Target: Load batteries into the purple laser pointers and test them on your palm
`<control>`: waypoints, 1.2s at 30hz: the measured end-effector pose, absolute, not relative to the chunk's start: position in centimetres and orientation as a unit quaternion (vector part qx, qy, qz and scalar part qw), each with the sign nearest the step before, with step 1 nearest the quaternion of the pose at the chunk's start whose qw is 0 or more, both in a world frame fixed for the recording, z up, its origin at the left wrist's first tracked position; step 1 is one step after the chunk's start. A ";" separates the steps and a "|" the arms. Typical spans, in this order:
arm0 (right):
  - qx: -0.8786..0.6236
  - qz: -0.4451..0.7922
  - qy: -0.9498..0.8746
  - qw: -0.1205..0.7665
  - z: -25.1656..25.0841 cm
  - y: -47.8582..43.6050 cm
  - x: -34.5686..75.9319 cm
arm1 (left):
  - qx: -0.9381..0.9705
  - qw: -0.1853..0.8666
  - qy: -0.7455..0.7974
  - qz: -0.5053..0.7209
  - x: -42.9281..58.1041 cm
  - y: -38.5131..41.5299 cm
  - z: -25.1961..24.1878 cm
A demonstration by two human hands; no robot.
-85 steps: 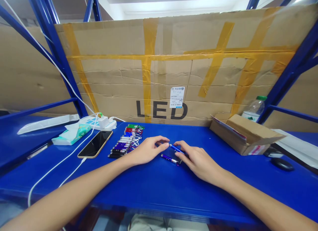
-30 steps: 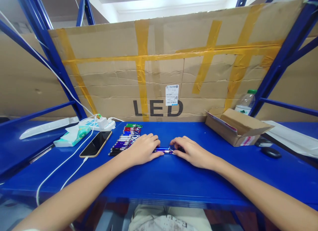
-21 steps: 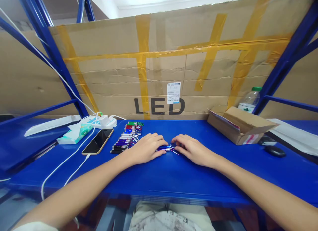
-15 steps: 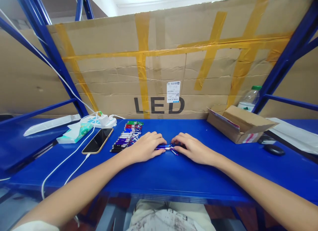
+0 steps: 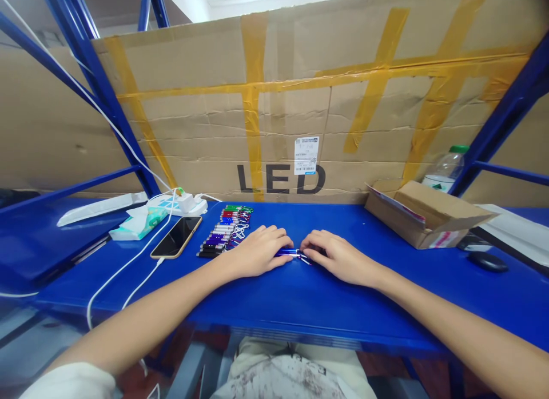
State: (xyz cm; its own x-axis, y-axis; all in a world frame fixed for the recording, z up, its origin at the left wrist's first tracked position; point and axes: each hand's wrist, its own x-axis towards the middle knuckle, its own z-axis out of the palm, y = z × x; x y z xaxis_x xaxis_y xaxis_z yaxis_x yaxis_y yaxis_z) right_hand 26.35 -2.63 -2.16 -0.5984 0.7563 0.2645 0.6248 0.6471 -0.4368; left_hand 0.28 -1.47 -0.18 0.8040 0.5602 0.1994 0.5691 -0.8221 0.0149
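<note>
A small blue metal tube with a silver band (image 5: 288,252) lies between my two hands, low over the blue table (image 5: 274,296). My left hand (image 5: 261,251) is closed on its left end, thumb toward me and fingers over the far side. Curled at the tube's right end, where a clip hangs, my right hand (image 5: 337,256) has its thumb and fingers pinched on that end. Left of my left hand is a column of similar tubes (image 5: 221,234) in green, red, blue, white, purple and black, with clips on their right ends.
A phone (image 5: 176,237), a tissue pack (image 5: 139,223) and a power strip (image 5: 184,203) with white cables sit left. At the right are an open cardboard box (image 5: 446,210), a black mouse (image 5: 488,261) and a bottle (image 5: 446,167). A large cardboard sheet (image 5: 206,142) stands behind.
The view has shifted slightly, so the surroundings appear further right. My right thumb and fingers have closed in at the clip end, and the clip now shows less.
</note>
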 end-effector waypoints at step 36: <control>-0.458 0.109 -0.854 0.222 -2.3 -2.0 26.5 | -0.880 0.033 -0.460 -0.115 -17.2 -9.7 0.7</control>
State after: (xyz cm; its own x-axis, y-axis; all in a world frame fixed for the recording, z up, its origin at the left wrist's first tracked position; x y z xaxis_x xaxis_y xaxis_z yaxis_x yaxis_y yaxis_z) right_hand 26.47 -1.95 -2.32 -0.4817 0.8307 0.2792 0.7334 0.5565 -0.3904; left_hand -17.22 -9.69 0.65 0.5507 0.8016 0.2329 0.8166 -0.5751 0.0485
